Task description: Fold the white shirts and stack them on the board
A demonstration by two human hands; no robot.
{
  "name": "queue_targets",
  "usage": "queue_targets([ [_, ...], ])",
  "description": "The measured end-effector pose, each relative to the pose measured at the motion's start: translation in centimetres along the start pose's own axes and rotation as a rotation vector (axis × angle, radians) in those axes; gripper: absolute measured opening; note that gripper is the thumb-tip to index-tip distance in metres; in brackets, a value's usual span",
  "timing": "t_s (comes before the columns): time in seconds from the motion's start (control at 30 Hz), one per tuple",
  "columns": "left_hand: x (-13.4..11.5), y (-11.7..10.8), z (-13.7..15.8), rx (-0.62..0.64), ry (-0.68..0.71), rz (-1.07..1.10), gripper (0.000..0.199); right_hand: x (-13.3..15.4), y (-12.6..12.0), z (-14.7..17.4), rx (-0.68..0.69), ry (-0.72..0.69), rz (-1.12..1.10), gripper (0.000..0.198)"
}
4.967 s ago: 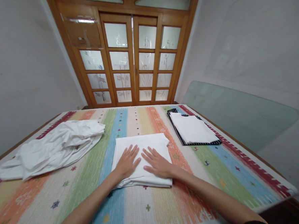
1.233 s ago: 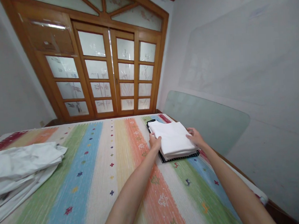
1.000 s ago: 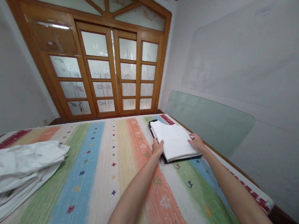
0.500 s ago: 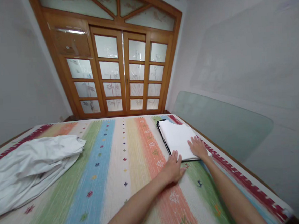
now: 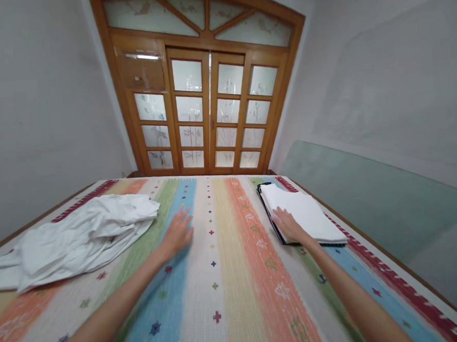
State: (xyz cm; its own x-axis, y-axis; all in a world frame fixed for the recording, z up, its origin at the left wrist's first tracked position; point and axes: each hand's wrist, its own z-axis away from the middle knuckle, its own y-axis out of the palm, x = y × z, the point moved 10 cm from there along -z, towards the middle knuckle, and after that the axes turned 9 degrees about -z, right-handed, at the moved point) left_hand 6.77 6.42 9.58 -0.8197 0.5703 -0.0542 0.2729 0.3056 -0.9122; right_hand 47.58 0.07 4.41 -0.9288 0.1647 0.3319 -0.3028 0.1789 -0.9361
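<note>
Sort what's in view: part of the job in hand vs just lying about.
In the job:
Folded white cloth, under the right hand
Black cloth, edge showing beneath it
Crumpled white cloth, beyond the spread left hand
Striped cover, the work surface

Just around:
Wooden doors, at the back
Pale green panel, along the right wall

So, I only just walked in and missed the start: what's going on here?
A person has white cloth laid out on a striped, patterned cover. Their right hand is over the near left part of a folded white cloth, which lies on a dark cloth. Their left hand, fingers spread, is over a blue stripe, apart from the crumpled white cloth at the left. Neither hand grips anything.
</note>
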Motion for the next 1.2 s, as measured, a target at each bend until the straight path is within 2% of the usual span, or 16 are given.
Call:
queue_targets([
  [0.13,12.0,-6.9,2.1,-0.115,-0.324,-0.307,0.042,6.5,2.2,1.1,0.079,-0.21,-0.14,0.049],
  [0.2,16.4,-8.7,3.9,-0.067,-0.455,-0.391,0.039,9.3,3.0,1.8,0.096,-0.297,-0.18,0.045],
  [0.27,18.7,-8.5,5.3,0.064,-0.469,-0.424,0.036,11.5,3.7,2.3,0.104,-0.358,-0.207,0.042],
  [0.33,19.5,-8.2,6.1,0.136,-0.451,-0.447,0.035,13.6,4.4,2.7,0.116,-0.41,-0.233,0.038],
  [0.43,19.5,-8.7,5.9,0.129,-0.486,-0.433,0.035,16.7,5.4,3.5,0.17,-0.498,-0.296,0.034],
  [0.53,19.5,-9.9,5.4,0.11,-0.595,-0.381,0.035,19.5,5.9,4.3,0.223,-0.56,-0.353,0.038],
  [0.63,20.4,-11.4,6.0,0.103,-0.794,-0.392,0.056,21.3,6.0,5.0,0.254,-0.574,-0.397,0.045],
  [0.7,21.5,-11.6,6.9,0.169,-0.911,-0.389,0.065,21.8,6.0,5.4,0.269,-0.564,-0.417,0.047],
  [0.73,22.0,-11.3,7.3,0.229,-0.942,-0.377,0.062,22.0,5.9,5.6,0.275,-0.562,-0.424,0.047],
  [0.83,22.7,-10.5,7.4,0.369,-0.921,-0.34,0.04,22.3,5.6,6.2,0.302,-0.577,-0.451,0.042],
  [0.9,22.3,-11.1,6.4,0.323,-0.846,-0.348,0.035,22.6,5.3,6.4,0.332,-0.584,-0.5,0.04],
  [1.0,19.6,-14.0,3.9,0.052,-0.717,-0.386,0.038,23.1,5.1,6.2,0.395,-0.533,-0.653,0.039],
  [1.1,15.0,-16.3,2.0,-0.204,-0.617,-0.358,0.039,23.7,5.4,5.4,0.482,-0.382,-0.959,0.04],
  [1.13,13.0,-16.3,1.5,-0.258,-0.553,-0.334,0.039,24.0,5.6,5.0,0.507,-0.315,-1.087,0.041],
  [1.2,8.4,-15.1,0.9,-0.303,-0.41,-0.275,0.038,24.5,6.2,4.2,0.542,-0.177,-1.33,0.043],
])
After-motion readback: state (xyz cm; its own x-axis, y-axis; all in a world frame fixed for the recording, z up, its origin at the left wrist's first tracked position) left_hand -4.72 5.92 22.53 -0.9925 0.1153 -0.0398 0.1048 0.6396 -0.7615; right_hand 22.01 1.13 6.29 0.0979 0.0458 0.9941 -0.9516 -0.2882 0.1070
